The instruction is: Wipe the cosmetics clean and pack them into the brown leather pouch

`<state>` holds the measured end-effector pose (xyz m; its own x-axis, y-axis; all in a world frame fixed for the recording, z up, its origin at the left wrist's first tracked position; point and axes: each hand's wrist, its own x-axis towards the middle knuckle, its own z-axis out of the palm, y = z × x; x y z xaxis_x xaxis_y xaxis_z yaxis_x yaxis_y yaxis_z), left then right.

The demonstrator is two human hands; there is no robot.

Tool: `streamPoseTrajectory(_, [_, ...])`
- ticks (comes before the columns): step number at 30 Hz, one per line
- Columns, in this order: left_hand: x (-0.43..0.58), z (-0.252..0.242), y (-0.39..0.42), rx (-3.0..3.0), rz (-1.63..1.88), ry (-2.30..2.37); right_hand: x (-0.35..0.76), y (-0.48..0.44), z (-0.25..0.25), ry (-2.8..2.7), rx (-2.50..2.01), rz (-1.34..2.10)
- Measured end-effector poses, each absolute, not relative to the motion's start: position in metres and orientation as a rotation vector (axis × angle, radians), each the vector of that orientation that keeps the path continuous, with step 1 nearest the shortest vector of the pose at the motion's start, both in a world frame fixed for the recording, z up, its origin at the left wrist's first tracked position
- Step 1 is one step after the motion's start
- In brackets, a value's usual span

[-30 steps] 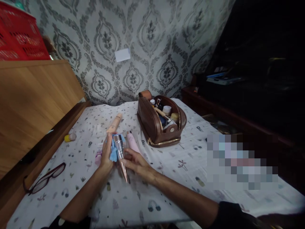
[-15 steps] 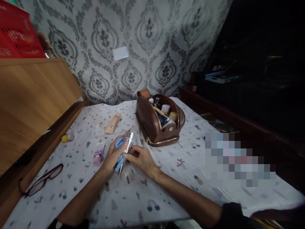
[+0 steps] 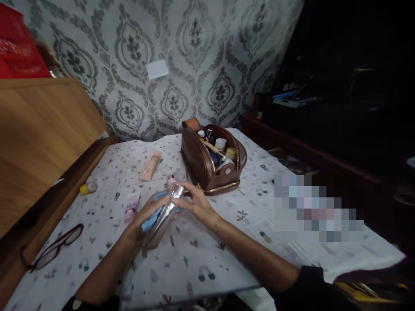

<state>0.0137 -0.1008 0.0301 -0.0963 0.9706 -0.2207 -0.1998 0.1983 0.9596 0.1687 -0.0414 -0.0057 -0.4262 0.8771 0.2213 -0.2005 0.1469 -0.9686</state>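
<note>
A shiny silver cosmetic tube (image 3: pixel 164 217) slants between my two hands, cap end up and away from me. My left hand (image 3: pixel 145 212) is closed round a crumpled light blue cloth (image 3: pixel 149 223), pressing it to the tube's side. With thumb and fingers, my right hand (image 3: pixel 200 208) grips the tube at its cap end. Just behind lies a small pale pink item with a dark band (image 3: pixel 170 179), partly hidden. A white and lilac tube (image 3: pixel 131 208) is left of my left hand. Farther back lies a peach tube (image 3: pixel 151 166).
An unzipped brown leather toiletry bag (image 3: pixel 196 160), filled with jars and a brush, stands behind my right hand. Eyeglasses (image 3: pixel 55 248) and a small yellow bottle (image 3: pixel 87 188) lie at the left edge. A wooden cabinet (image 3: pixel 42 125) borders the table; a blurred-out patch (image 3: pixel 314 207) covers something right.
The silver tube has tilted and come nearer to me. My right hand has moved up to its cap end. The small pink item behind now shows. The whole view has shifted slightly.
</note>
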Motion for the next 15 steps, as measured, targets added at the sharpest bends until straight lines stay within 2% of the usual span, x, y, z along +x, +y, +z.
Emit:
streamPoseTrajectory(5, [0.003,0.015,-0.088,0.877,0.976,1.131,0.169,-0.04,-0.005,-1.36,-0.674,1.527])
streamPoseTrajectory(10, [-0.012,0.024,-0.084,0.92,0.802,0.965,0.17,-0.038,-0.002,-1.223,-0.697,1.496])
streamPoseTrajectory(15, [-0.027,0.036,-0.081,0.92,0.804,0.865,0.167,-0.038,-0.002,-1.194,-0.743,1.42])
